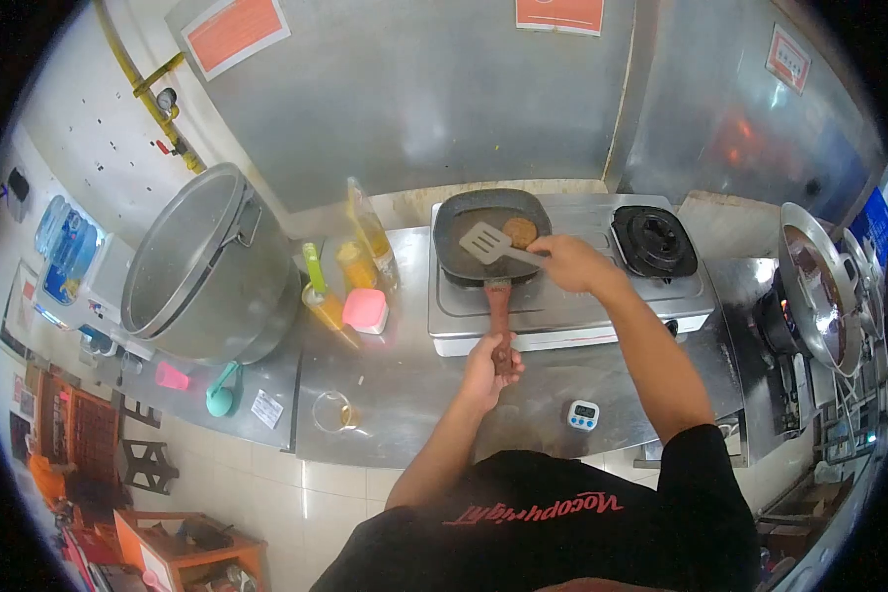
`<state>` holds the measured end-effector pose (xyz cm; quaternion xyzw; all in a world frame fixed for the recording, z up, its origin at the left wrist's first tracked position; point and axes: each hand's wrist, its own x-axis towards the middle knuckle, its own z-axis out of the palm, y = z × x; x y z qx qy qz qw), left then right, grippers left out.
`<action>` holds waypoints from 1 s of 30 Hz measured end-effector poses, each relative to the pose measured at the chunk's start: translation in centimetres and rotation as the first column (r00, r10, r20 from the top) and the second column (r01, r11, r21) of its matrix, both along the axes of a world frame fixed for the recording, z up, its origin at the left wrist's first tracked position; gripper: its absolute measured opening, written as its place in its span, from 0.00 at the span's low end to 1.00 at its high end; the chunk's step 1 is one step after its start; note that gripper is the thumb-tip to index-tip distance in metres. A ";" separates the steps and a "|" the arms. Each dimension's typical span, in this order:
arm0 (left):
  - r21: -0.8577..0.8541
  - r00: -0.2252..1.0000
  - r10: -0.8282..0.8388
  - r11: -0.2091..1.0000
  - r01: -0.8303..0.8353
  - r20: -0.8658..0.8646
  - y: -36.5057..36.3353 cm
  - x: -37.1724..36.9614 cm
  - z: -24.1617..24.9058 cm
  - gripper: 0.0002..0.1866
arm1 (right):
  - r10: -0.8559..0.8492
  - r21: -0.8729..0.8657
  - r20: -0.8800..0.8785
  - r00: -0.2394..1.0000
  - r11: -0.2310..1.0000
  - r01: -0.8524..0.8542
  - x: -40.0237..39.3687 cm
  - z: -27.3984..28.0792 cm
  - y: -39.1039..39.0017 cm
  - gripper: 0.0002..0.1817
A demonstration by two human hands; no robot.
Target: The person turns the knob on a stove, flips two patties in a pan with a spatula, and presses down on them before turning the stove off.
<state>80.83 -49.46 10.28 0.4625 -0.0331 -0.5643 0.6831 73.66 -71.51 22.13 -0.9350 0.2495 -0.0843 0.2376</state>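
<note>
My left hand [486,373] is wrapped round the reddish-brown handle of a dark square frying pan [452,219], which sits on the left burner of the gas stove [562,321]. A round browned patty [519,233] lies in the pan toward its right side. My right hand [570,262] grips a grey slotted spatula [484,243] near the pan's right edge. The spatula's blade is over the pan, just left of the patty and overlapping it slightly in this view.
A second burner [653,242] is on the stove's right. Left of the stove stand oil bottles [368,232], a pink-lidded container [365,311] and a large metal pot [192,266]. A glass bowl [334,411] and a timer [583,415] lie in front. A wok [814,286] stands far right.
</note>
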 end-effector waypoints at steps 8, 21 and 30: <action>-0.161 0.970 -0.082 0.986 0.046 -0.229 -0.7 1.1 -0.4 0.20 | -0.053 0.130 -0.251 0.967 0.988 0.087 1.0 1.4 1.6 0.19; -0.139 0.969 -0.042 0.990 0.008 -0.244 -0.7 0.7 -0.5 0.18 | -0.109 0.133 -0.339 0.935 0.978 0.162 1.4 1.3 2.6 0.20; -0.089 0.991 -0.042 0.996 0.031 -0.131 -0.7 0.9 0.0 0.17 | -0.069 0.180 -0.349 0.934 0.974 0.139 1.6 1.7 2.4 0.20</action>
